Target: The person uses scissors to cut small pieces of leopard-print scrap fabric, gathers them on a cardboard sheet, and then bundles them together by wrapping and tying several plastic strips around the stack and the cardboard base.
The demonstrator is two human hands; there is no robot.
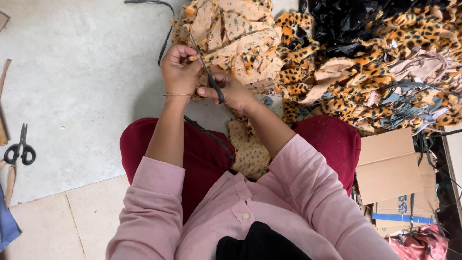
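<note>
My left hand [179,71] pinches a strip of tan printed fabric [231,33] near its edge, a thin bangle on its wrist. My right hand [230,90] is closed on a slim dark cutting tool [208,73] whose blade points up toward the fabric held by the left hand. Both hands work close together above my lap. More of the tan printed fabric [248,149] drapes down between my knees onto dark red trousers [202,159].
A big heap of leopard-print, beige and black fabric scraps [365,62] fills the upper right. Flattened cardboard [390,166] lies at my right knee. Black-handled scissors [20,149] lie on the grey floor [82,72] at far left. A black cord [166,29] trails near the pile.
</note>
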